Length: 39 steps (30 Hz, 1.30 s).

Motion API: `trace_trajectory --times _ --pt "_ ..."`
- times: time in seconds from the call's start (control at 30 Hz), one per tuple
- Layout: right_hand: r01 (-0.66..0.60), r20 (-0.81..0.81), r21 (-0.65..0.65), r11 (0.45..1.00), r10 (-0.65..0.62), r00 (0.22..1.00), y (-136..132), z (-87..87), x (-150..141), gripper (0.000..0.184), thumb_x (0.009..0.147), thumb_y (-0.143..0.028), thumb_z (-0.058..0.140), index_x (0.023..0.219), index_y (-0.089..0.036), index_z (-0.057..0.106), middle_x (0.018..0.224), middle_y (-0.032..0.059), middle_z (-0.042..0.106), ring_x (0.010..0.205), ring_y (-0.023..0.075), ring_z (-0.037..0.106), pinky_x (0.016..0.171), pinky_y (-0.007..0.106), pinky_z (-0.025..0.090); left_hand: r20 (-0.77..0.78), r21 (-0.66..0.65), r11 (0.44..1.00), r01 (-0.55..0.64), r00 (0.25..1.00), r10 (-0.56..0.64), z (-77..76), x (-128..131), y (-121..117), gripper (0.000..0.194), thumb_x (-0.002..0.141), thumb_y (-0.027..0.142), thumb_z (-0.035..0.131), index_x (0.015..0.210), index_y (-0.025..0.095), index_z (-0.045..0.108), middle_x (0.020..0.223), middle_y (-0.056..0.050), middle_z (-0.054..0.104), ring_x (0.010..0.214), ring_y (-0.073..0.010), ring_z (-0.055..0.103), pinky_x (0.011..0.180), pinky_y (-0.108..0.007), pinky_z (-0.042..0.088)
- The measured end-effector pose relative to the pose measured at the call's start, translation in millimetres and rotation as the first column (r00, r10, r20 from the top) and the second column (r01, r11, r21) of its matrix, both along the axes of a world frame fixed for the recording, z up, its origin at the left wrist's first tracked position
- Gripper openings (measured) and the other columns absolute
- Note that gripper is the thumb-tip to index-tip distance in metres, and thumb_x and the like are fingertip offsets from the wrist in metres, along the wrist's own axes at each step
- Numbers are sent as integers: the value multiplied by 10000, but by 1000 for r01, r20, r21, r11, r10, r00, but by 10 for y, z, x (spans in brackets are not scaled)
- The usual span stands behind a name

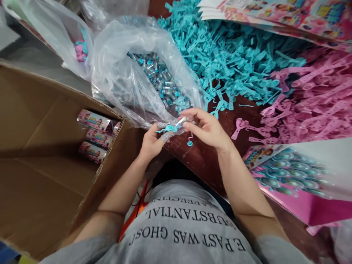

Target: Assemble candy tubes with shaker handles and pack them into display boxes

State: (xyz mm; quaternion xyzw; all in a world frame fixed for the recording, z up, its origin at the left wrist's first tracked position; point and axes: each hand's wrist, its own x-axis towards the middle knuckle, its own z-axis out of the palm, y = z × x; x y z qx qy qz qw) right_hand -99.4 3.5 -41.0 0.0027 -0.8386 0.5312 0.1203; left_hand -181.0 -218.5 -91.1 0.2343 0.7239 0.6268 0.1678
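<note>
My left hand (153,142), with grey wrapping on thumb and finger, pinches a small turquoise plastic piece (171,128). My right hand (206,128) grips a small clear tube (181,121) between thumb and fingers, close against the turquoise piece. Just beyond both hands lies an open clear plastic bag (115,73) full of small tubes with blue caps (165,82). A small round blue piece (189,143) rests on the dark red table below my right fingers. Exactly how the tube and turquoise piece meet is too small to tell.
Turquoise plastic parts (209,47) are heaped at the back, pink ones (324,95) at the right. An open cardboard box (41,121) on the left holds several printed packs (95,121). Printed cartons (302,18) and a display box (313,211) flank the heaps.
</note>
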Motion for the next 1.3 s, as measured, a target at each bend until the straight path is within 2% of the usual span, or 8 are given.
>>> trace_trajectory --times 0.13,0.43,0.53,0.7,0.83,0.93,1.03,1.3 --pt "-50 2 -157 986 51 999 -157 -98 118 312 1013 -442 674 1245 -241 730 1227 74 781 1067 203 749 926 346 600 39 -11 994 109 993 -109 161 -52 -13 350 836 527 880 1013 229 832 955 -46 818 843 -197 745 812 -327 640" --pt "-13 -10 134 991 14 1000 -154 -9 131 212 1004 -356 674 1136 -220 768 1060 30 820 849 159 722 831 291 529 -518 -199 977 74 839 -169 189 -58 -60 206 1009 314 679 1110 254 849 1152 -57 835 1032 -210 794 927 -325 649" --pt "1 68 151 989 -12 998 -220 -24 140 281 1011 -465 640 1079 -224 769 945 21 819 766 161 701 764 286 508 -622 -227 972 57 760 -190 157 -54 -99 214 1020 282 653 1120 254 840 1174 -47 831 1039 -202 800 910 -302 655" --pt "125 345 150 981 -170 923 -363 12 131 681 1017 -754 492 621 -217 628 558 16 687 551 147 631 612 265 447 -684 -239 969 57 698 -210 168 -44 -178 207 1005 218 653 1110 229 831 1224 -76 816 1056 -222 802 905 -297 650" --pt "174 416 96 980 -198 887 -275 23 -78 768 1066 -777 283 845 -208 750 730 60 775 598 176 701 652 297 535 -495 -191 981 19 862 -113 160 -47 -221 211 985 338 725 1139 227 817 1180 -76 815 1085 -225 775 985 -331 627" --pt "315 265 475 822 -474 840 -130 -56 -411 517 1124 -554 384 1202 -190 743 1107 147 811 946 290 785 837 406 587 -115 -60 998 12 993 -19 93 -33 -183 319 885 482 837 1041 206 795 981 -55 808 853 -178 745 806 -297 629" --pt "266 218 728 632 -581 784 -49 -185 -732 416 1075 -281 486 1430 -114 624 1386 250 695 1173 389 733 912 491 577 225 40 999 -11 974 2 24 16 -89 473 697 525 963 932 189 729 810 -10 746 570 -93 582 515 -222 490" --pt "262 255 753 603 -635 730 -50 -207 -753 483 989 -23 339 1362 -44 645 1458 299 597 1371 409 604 1001 530 555 417 21 1000 -15 909 5 103 156 -3 605 557 586 1011 824 166 667 549 62 559 418 -43 409 376 -171 272"
